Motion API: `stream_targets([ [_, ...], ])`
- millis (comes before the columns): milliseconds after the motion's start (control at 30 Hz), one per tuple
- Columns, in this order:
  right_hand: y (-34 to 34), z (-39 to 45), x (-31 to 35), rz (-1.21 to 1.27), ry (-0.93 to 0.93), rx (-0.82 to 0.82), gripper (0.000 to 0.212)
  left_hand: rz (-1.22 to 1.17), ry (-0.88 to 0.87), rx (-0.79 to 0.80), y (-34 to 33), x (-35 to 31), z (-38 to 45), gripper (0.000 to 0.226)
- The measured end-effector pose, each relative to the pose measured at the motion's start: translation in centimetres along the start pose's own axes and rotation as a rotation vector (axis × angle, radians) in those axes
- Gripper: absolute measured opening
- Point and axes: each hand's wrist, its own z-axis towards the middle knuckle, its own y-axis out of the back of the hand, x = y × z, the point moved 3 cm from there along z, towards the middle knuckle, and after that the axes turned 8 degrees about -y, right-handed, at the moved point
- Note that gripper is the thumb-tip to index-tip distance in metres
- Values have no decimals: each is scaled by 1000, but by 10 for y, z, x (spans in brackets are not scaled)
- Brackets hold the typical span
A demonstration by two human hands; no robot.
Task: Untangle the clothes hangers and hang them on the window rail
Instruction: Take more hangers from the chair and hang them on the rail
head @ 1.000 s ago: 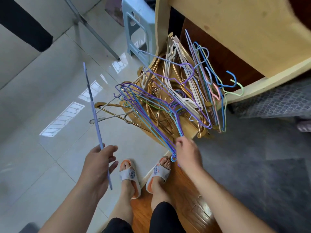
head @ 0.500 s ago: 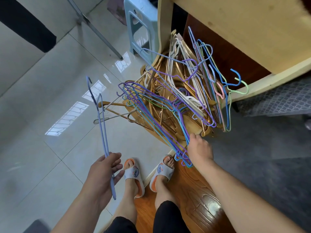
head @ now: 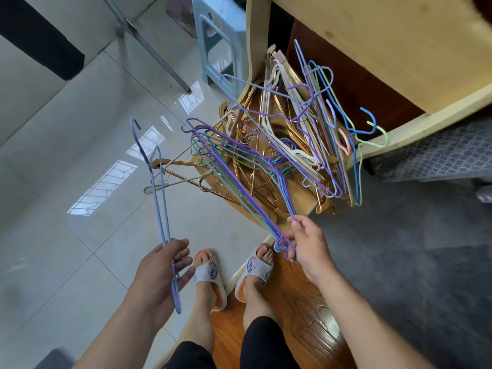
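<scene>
A tangled heap of hangers (head: 290, 155) in gold, white, purple, blue and green leans against a pale wooden piece of furniture. My left hand (head: 162, 272) holds a single light-blue wire hanger (head: 159, 198) by its lower end, hook pointing up and clear of the heap. My right hand (head: 306, 243) pinches the near ends of a bundle of purple and blue wire hangers (head: 239, 182), which still reach back into the heap. No window rail is in view.
The pale wooden furniture (head: 394, 49) stands at the upper right, with a light-blue plastic stool (head: 215, 41) beside it. A metal rod (head: 149, 46) slants across the glossy tiled floor at top left. My feet in slippers (head: 231, 272) stand below the hands on a wooden strip, and grey carpet (head: 412, 262) lies at right.
The light-blue hanger in my left hand has turned, so both of its wires and its hook now show. My right hand has shifted its hold along the purple-blue bundle's near ends.
</scene>
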Motion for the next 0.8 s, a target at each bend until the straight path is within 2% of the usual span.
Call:
stream_targets([
  [167,2,-11,7,84,-15,33,20,-7,-2,-5,1,-3,-6,19],
  [400,3,-46,31,227,-74,187,22,-11,-25,-8,10,-5,-15,28],
  [667,9,-104,79,206,-62,246,18,-46,-86,-26,28,-33,-59,29],
  [800,1,-146,109,94,49,295,14,-50,-167,-4,50,-59,-96,55],
])
